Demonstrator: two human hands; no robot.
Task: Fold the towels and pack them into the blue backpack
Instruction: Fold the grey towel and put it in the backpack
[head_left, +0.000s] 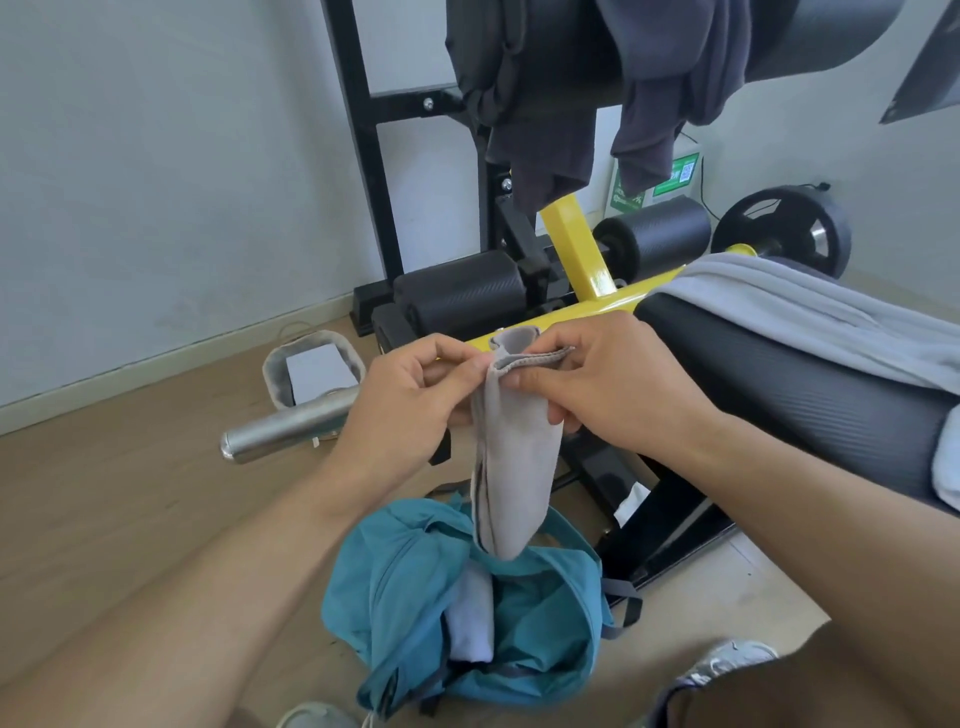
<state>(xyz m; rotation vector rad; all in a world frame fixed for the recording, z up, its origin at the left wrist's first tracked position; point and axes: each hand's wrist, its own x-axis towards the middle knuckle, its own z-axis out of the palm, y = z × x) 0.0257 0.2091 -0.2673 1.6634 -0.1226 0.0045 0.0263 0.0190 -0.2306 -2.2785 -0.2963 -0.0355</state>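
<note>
Both hands pinch the top hem of a grey towel (511, 457): the left hand (415, 395) at its left corner, the right hand (608, 379) along the stitched edge. The towel (folded into a narrow strip) hangs straight down, its lower end just above the open blue backpack (395, 597) on the wooden floor (130, 519), where a white folded towel (470, 623) already sits inside. Another pale towel (810, 312) drapes over the black bench pad (779, 395) to the right.

Both hands (410, 395) (608, 384) pinch a folded grey towel (514, 467) above the open blue backpack (410, 587).
</note>
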